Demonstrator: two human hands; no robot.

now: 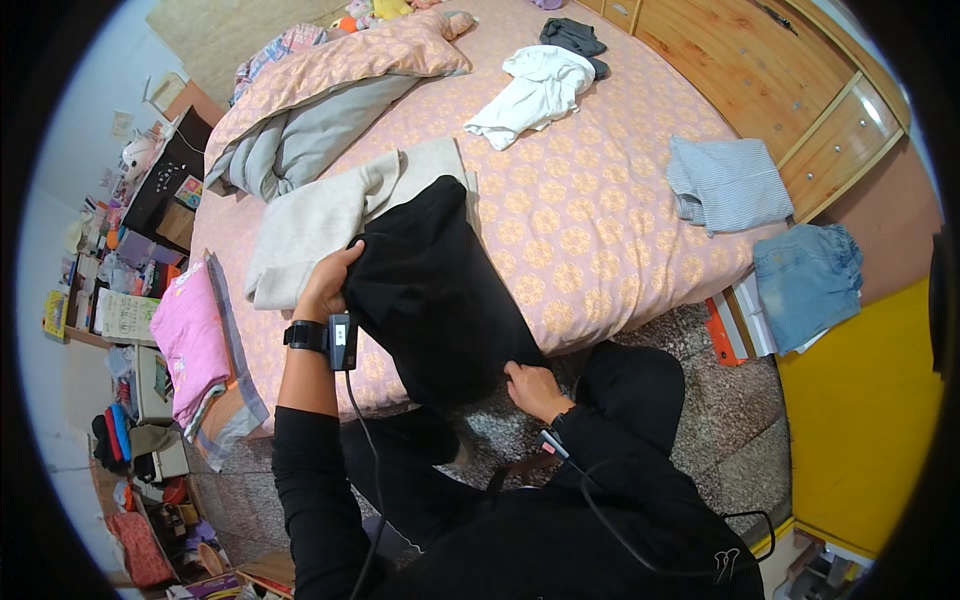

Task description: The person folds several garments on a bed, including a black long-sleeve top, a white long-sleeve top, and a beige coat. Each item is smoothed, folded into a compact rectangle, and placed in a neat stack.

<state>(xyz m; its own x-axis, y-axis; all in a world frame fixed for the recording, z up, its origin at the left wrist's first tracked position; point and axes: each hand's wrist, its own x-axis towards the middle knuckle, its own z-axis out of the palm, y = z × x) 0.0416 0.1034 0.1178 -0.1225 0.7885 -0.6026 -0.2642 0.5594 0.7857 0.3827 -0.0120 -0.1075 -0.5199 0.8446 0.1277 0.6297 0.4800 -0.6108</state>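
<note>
A black garment [442,292] lies over the near edge of the bed, its far end resting on a cream cloth [322,225]. My left hand [328,281] grips the garment's left side, thumb on top. At its lower right corner, my right hand [534,388] pinches the fabric near the mattress edge. The garment's lower end hangs above my lap, and its exact kind cannot be told. Each wrist carries a strapped device with a cable.
A patterned bedsheet [577,232] covers the bed. On it lie a bunched quilt [330,97], a white shirt [536,90], a dark garment [574,37] and a folded striped garment [727,184]. Denim pants [810,281] rest at right, a pink folded cloth [191,345] at left.
</note>
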